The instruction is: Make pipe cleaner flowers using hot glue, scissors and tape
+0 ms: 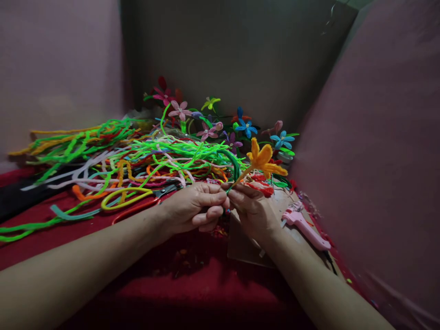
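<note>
1. Pink walls close in on both sides, with a dark panel behind.
2. Below them a table under red cloth carries everything.
3. A loose pile of pipe cleaners, mostly neon green with orange, white and yellow, covers the left and middle of the table.
4. Finished flowers in pink, blue, purple and lime stand behind the pile, against the panel.
5. The left hand is at mid-table with its fingers curled. Its grip is pressed together, thumb and fingertips pinching the low end of the stem.
6. The right hand meets it fingertip to fingertip, and its grip pinches the same stem just beside the left.
7. A card sheet lies under the right wrist.
8. A pink glue gun lies on the table just right of the right hand.
9. Scissors with looped handles lie near the left hand, at the edge of the pile.
10. The orange flower is held above the hands, tilted to the right, with a green cleaner arching beside it.
11. As a judgement, the flower is very light, fuzzy and not slippery. Its wire core bends easily and keeps the bend.
12. The petals would crush out of shape, so the stem just under the head is the place to hold.
</note>
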Action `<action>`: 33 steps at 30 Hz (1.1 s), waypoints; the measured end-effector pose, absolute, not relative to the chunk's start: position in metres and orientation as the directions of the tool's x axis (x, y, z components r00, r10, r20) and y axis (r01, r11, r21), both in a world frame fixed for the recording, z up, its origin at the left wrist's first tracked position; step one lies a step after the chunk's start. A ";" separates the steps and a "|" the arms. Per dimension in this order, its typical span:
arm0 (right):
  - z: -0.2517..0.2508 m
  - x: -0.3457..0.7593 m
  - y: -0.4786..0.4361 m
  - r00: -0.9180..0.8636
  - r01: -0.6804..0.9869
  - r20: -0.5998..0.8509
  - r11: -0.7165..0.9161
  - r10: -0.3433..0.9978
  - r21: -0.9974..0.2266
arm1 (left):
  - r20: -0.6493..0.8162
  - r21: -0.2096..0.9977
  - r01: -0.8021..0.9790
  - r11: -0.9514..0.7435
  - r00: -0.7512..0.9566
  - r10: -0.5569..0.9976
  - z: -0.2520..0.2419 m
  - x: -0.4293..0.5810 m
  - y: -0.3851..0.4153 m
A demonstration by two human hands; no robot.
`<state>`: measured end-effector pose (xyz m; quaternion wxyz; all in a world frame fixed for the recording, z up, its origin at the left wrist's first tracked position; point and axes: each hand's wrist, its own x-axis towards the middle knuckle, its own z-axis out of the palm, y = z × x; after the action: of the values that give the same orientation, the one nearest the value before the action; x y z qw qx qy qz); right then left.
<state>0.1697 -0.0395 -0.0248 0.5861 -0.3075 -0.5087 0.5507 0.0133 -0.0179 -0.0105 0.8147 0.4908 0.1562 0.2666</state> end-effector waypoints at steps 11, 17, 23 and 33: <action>-0.027 0.171 -0.036 -0.039 -0.428 0.246 0.206 0.968 -0.880 | 0.064 0.997 -0.013 -0.073 0.648 0.759 -0.001 0.015 -0.022; -0.023 0.172 -0.035 0.074 -0.448 0.118 0.139 0.990 -0.883 | 0.098 0.971 0.121 -0.205 0.582 0.807 0.003 0.015 -0.021; -0.027 0.170 -0.035 0.083 -0.501 0.121 0.147 0.989 -0.853 | 0.193 0.920 0.187 -0.344 0.549 0.814 -0.004 0.019 -0.022; -0.028 0.166 -0.040 0.021 -0.494 0.151 0.141 0.988 -0.858 | 0.466 0.585 0.493 -0.644 0.446 0.764 -0.018 0.021 -0.025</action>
<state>0.1661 -0.0400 -0.0283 0.6429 -0.3119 -0.3966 0.5763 0.0206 -0.0246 -0.0184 0.1854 0.8297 0.3788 0.3657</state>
